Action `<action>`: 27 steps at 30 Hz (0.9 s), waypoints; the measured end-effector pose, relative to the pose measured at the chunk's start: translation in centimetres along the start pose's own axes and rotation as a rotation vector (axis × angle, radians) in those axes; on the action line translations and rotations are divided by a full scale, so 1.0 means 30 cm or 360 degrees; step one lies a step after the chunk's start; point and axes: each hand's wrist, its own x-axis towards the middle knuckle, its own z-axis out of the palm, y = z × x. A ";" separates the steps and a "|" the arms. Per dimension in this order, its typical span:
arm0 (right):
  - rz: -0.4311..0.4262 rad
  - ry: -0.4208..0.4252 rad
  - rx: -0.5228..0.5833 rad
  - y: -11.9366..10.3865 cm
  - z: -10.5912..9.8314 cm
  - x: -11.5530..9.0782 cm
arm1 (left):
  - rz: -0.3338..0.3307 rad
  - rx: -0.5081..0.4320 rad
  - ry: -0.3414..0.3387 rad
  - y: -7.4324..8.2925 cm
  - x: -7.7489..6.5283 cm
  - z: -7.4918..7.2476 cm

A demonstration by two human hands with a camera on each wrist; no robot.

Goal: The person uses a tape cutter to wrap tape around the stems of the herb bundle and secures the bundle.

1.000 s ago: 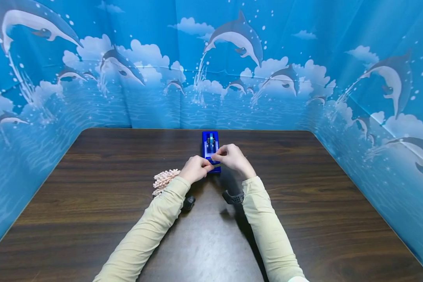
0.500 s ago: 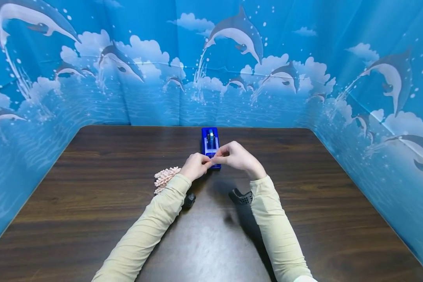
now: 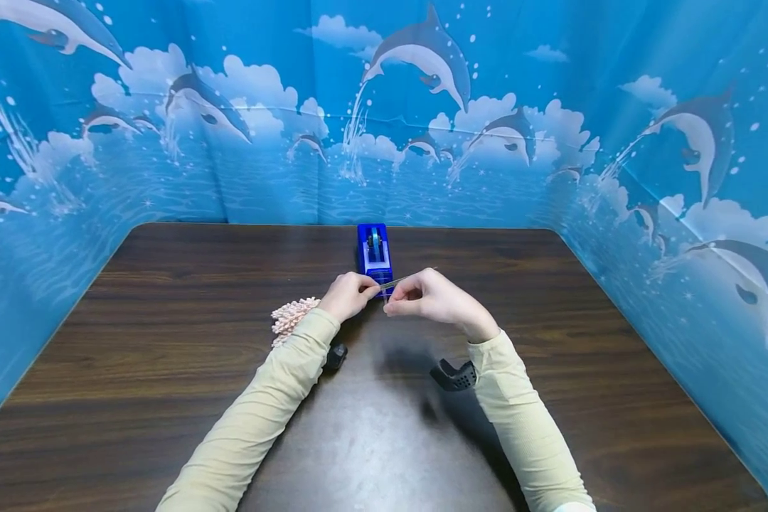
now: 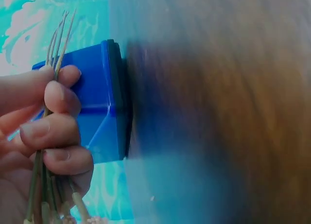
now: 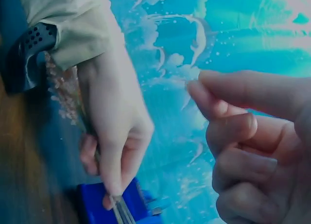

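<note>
My left hand [image 3: 350, 296] grips a bundle of thin stems [image 4: 60, 44], its fingers curled round them. Pale pink flower heads [image 3: 292, 318] on the bundle's other end show beyond the left forearm. Thumb and index fingertip of my right hand [image 3: 436, 302] meet in a pinch just right of the stems. From that pinch a short strip of clear tape [image 3: 385, 297] reaches up to the bundle; it is faint. Right behind both hands stands a blue tape dispenser [image 3: 375, 266] with a roll in it. In the left wrist view the stem tips overlap the dispenser's side.
The dark wood table [image 3: 185, 306] ends at its far edge just behind the dispenser. A blue curtain [image 3: 262, 192] printed with dolphins surrounds it on three sides. Black wrist straps [image 3: 454, 375] hang under both sleeves.
My right hand has come away from the dispenser's front, toward me and slightly right. The left hand stays by the dispenser with the stems, whose tips now show beyond it.
</note>
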 end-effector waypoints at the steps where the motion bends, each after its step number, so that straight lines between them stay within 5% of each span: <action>1: -0.0005 -0.0008 0.0010 0.007 0.001 0.003 | -0.0011 0.0012 -0.0021 -0.003 -0.002 -0.004; 6: -0.0012 -0.0092 0.0141 0.034 -0.018 0.006 | -0.0028 0.0102 -0.0159 -0.006 -0.019 -0.040; 16: -0.0006 0.0000 0.0314 0.048 -0.056 0.001 | 0.0049 0.0215 -0.0518 0.062 -0.077 -0.132; 27: -0.0060 -0.0030 0.0176 0.033 -0.042 -0.007 | 0.0133 0.0005 -0.0700 0.123 -0.103 -0.197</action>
